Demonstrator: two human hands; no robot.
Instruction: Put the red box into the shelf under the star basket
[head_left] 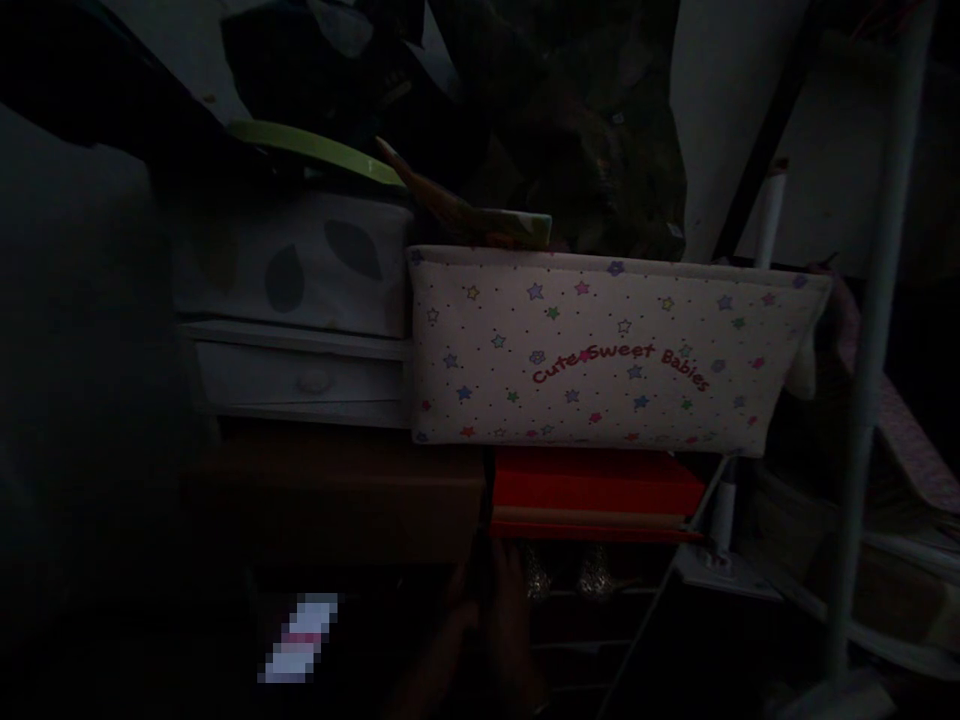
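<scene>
The scene is very dark. A dim hand, which I take for my right hand [491, 620], reaches up from the bottom middle. Its fingertips are close to the gap between a brown box [337, 495] and a red box [592, 485]. The fingers are too dark to make out, and I cannot tell whether they touch or hold anything. My left hand is out of sight. Above the red box sits a white fabric organizer [600, 350] with coloured stars and the words "Cute Sweet Babies".
A white drawer unit [300, 375] stands left of the organizer, with a leaf-patterned box [292, 260] and a green plate [315, 148] on top. Dark bags are piled behind. A grey pole [870, 380] rises at the right. Two glittery objects [566, 575] lie under the red box.
</scene>
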